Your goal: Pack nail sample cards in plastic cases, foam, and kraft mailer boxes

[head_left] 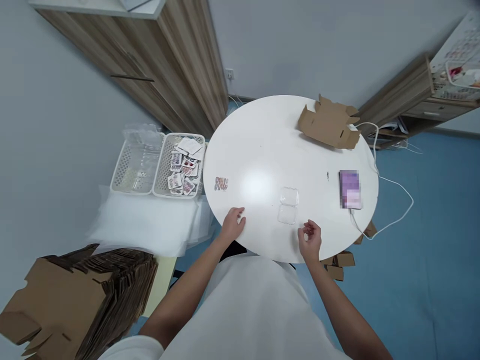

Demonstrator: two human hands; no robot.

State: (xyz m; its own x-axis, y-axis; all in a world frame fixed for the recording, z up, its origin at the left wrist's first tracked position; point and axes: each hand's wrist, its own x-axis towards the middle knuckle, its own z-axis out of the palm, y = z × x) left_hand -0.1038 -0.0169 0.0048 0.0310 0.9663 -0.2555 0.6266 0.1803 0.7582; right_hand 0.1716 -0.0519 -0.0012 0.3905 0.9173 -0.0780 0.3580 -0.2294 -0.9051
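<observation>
At lower centre of the frame, our left hand (pixel 234 224) and right hand (pixel 310 240), both unclenched, flank a clear, rectangular plastic case (pixel 288 205), presumably unfolded there for easy reach.

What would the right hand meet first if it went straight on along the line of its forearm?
The right hand would probably meet the clear plastic case on the table. Its height is hard to judge from this view, so it might pass above.
</observation>
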